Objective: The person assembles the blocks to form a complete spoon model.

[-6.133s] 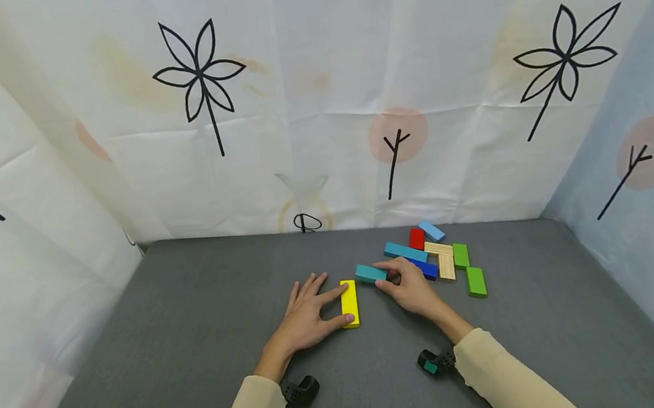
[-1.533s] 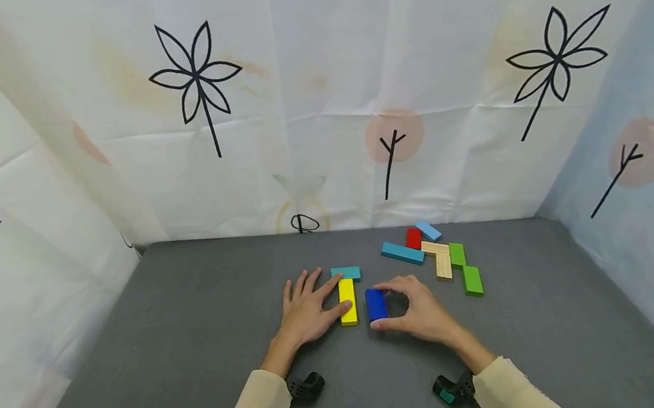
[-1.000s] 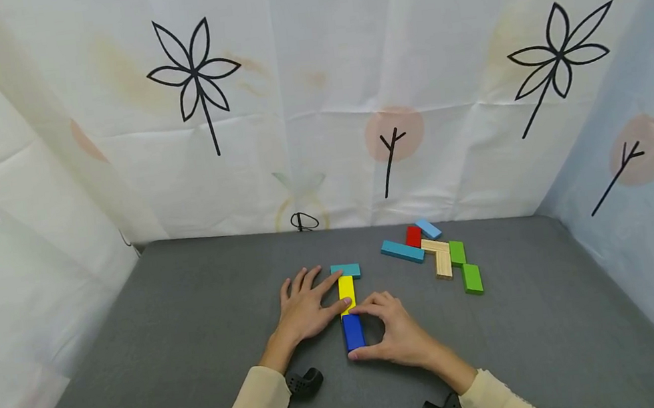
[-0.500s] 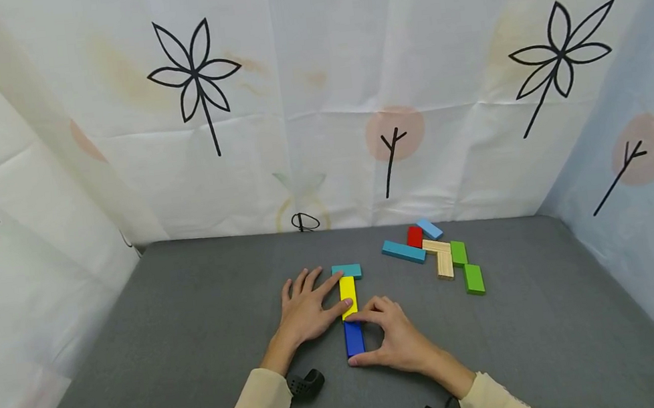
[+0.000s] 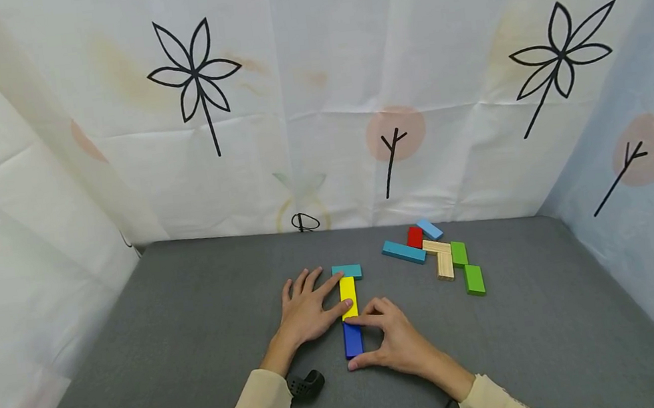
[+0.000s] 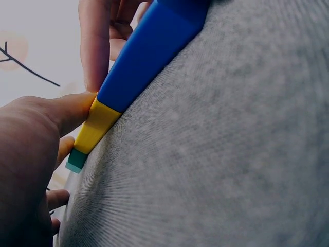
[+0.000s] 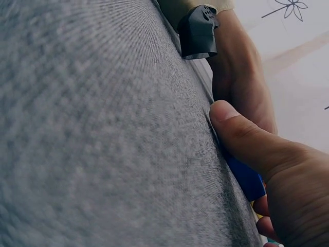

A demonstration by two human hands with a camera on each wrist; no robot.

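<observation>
Three wooden blocks lie flat in a T: a teal block [image 5: 347, 270] crosswise at the far end, a yellow block [image 5: 347, 289] lengthwise against it, and a blue block [image 5: 353, 340] in line on the near side. My left hand [image 5: 306, 317] rests on the table with fingers spread. Its index fingertip touches near the teal-yellow joint, its thumb the yellow block's side. My right hand [image 5: 399, 337] spans the blue block, index finger at its yellow end and thumb at its near end. In the left wrist view, blue block [image 6: 149, 56] and yellow block [image 6: 96, 126] touch.
At the back right lie a red block [image 5: 415, 236], a light blue block [image 5: 429, 229], a long blue block [image 5: 403, 252], two plain wood blocks [image 5: 445, 264] and two green blocks [image 5: 474, 279]. A patterned white curtain [image 5: 321, 97] hangs behind the grey table [image 5: 216, 351].
The teal block went from my right hand to the yellow block's far end. My right hand then brought the blue block from the pile to the yellow block's near end. My left hand barely moved.
</observation>
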